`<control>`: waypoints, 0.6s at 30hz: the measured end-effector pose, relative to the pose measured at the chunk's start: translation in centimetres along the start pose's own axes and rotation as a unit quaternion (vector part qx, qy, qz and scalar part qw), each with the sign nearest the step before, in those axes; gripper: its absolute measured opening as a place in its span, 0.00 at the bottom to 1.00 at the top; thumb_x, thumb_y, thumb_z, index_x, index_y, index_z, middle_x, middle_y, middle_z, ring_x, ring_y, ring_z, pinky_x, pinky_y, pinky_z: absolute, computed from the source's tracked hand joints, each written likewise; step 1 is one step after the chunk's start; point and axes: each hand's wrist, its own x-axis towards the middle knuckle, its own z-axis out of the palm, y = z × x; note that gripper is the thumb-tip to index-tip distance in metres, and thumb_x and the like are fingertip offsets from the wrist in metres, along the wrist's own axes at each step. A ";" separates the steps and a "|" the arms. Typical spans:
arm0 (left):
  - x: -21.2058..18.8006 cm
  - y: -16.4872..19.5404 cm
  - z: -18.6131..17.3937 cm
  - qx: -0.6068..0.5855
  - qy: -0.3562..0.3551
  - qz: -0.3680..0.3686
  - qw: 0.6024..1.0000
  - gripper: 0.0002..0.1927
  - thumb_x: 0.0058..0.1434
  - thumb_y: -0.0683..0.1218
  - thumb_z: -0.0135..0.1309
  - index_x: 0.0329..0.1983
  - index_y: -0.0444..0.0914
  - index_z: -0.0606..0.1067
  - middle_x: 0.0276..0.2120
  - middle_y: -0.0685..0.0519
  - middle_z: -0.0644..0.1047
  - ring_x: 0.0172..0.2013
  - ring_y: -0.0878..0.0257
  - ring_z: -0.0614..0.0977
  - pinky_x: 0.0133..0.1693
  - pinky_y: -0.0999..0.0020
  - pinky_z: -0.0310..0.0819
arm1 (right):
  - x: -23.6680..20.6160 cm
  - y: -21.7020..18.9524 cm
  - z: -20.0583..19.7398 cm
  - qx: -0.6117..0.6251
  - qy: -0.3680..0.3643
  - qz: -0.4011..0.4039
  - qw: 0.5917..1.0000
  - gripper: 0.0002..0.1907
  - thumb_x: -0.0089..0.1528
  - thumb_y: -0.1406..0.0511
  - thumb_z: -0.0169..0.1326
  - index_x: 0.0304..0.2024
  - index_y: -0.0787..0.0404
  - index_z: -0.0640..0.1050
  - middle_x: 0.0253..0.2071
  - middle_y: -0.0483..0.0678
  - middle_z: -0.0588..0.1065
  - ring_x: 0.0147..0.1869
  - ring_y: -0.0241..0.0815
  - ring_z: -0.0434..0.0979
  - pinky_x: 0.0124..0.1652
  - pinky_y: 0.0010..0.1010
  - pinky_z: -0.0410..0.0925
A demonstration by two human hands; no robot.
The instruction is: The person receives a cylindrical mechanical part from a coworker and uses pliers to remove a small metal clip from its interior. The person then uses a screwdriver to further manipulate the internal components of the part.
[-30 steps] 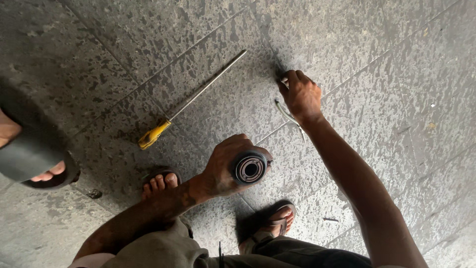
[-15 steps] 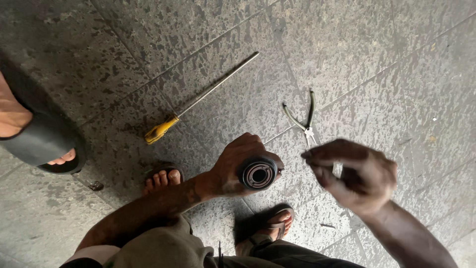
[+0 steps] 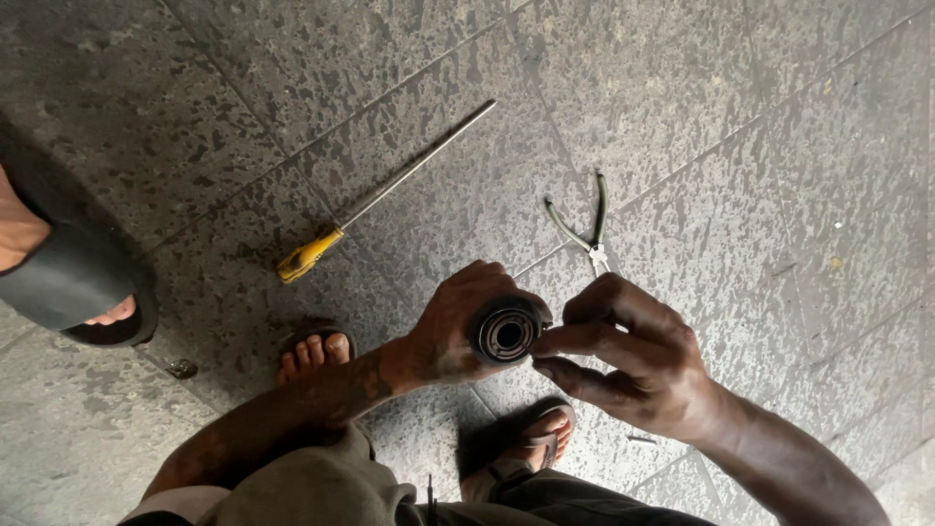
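A: How will that boot handle?

B: It's a black ribbed rubber part with a round hole through its middle, so judge it light, soft at the folds and likely greasy, since your fingers look smeared. Your left hand is wrapped around its outside, clamped on it from nine o'clock. That's the sound place to hold: around the ribs, firmly but without crushing them.

A: And the right hand?

B: Its thumb and forefinger are pinched together at the boot's rim, at three o'clock of the opening. Whether they hold a small clip or only the rubber edge, I can't tell.

A: Where's the boot itself?

B: In the air above the floor, between your knees, over your right sandal.

A: What differs from half a second ago?

B: Your right hand was off at four o'clock of the boot, clear of it; now it touches the rim. The pliers at twelve o'clock and the screwdriver at ten o'clock lie as they did.
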 end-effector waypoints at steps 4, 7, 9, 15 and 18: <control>-0.2 -0.3 0.4 0.016 0.001 0.009 1.000 0.17 0.60 0.51 0.67 0.46 0.40 0.77 0.33 0.55 0.75 0.34 0.63 0.77 0.40 0.62 0.71 | 0.1 0.2 0.8 -0.010 -0.003 0.026 1.000 0.12 0.56 0.65 0.71 0.42 0.53 0.84 0.41 0.44 0.72 0.39 0.30 0.74 0.31 0.17 0.71; -0.2 -0.5 0.6 0.028 0.010 0.016 0.999 0.19 0.61 0.53 0.68 0.47 0.39 0.76 0.32 0.55 0.75 0.33 0.63 0.76 0.39 0.62 0.71 | 0.1 0.5 1.2 0.005 -0.007 0.041 0.999 0.12 0.57 0.65 0.70 0.42 0.54 0.83 0.41 0.43 0.72 0.40 0.30 0.75 0.33 0.18 0.72; -0.2 -0.5 0.5 0.035 0.013 0.016 0.999 0.20 0.60 0.54 0.68 0.47 0.38 0.75 0.32 0.54 0.75 0.33 0.63 0.76 0.39 0.62 0.71 | 0.1 0.6 1.4 0.015 -0.013 0.060 0.998 0.11 0.56 0.65 0.71 0.41 0.54 0.84 0.40 0.42 0.73 0.39 0.29 0.75 0.32 0.18 0.72; 0.1 -0.4 0.0 0.053 0.007 0.011 0.999 0.21 0.57 0.51 0.70 0.47 0.38 0.76 0.31 0.54 0.75 0.34 0.61 0.77 0.41 0.61 0.70 | 0.3 0.7 1.8 0.044 -0.002 0.112 0.993 0.10 0.55 0.64 0.71 0.39 0.52 0.86 0.37 0.41 0.73 0.36 0.27 0.74 0.30 0.17 0.70; 0.2 -0.4 -0.1 0.037 0.006 0.002 0.999 0.20 0.58 0.50 0.70 0.48 0.39 0.76 0.31 0.55 0.75 0.33 0.62 0.77 0.42 0.61 0.70 | 0.5 0.7 1.6 -0.115 0.004 -0.023 0.993 0.13 0.56 0.62 0.71 0.43 0.53 0.85 0.38 0.37 0.74 0.40 0.32 0.73 0.34 0.20 0.73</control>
